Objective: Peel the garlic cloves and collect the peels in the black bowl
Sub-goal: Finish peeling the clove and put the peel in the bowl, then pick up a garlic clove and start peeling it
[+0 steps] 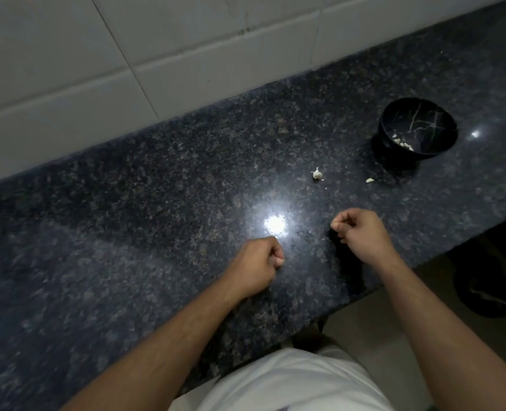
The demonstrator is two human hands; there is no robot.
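The black bowl (448,130) stands at the far right of the dark granite counter (127,232), with several pale garlic peels (403,143) inside. A small garlic clove (317,174) lies on the counter left of the bowl, and a loose peel (369,180) lies near the bowl's base. My left hand (257,264) hovers low over the counter with its fingers curled, pinching a small pale bit at the fingertips. My right hand (360,231), also curled, pinches a small pale piece between thumb and forefinger. What each piece is stays too small to tell.
A white tiled wall (156,54) runs along the back of the counter. A bright light reflection (274,224) sits between my hands. The counter's front edge runs diagonally at the right, with floor (379,321) and a dark object (489,286) below it.
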